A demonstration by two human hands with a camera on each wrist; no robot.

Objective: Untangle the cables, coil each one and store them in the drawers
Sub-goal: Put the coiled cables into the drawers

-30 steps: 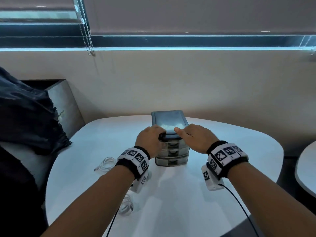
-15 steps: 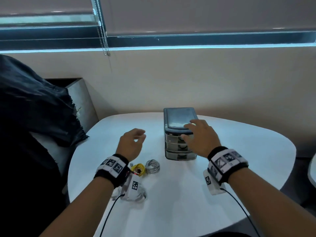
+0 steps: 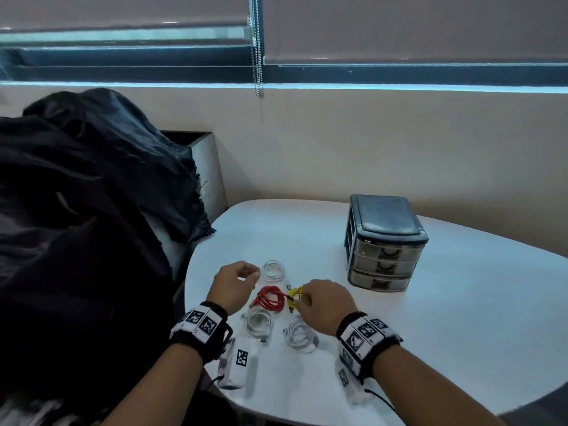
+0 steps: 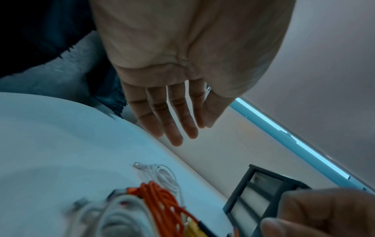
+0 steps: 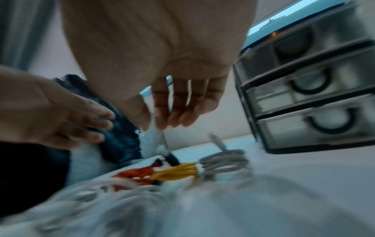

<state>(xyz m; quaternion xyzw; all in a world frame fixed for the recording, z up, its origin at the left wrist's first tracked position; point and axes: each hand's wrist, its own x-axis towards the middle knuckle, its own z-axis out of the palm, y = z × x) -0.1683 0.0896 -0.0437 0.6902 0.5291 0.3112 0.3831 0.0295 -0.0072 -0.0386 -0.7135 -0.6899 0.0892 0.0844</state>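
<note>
Head view high above; wrist views low, sharing the cables (image 3: 270, 298)

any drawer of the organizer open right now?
No, all three drawers of the organizer sit flush and closed in the head view.

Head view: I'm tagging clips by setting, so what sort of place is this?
Probably an office or meeting corner: a rounded white table against a plain wall, roller blinds over the window, and a small desktop drawer unit.
</note>
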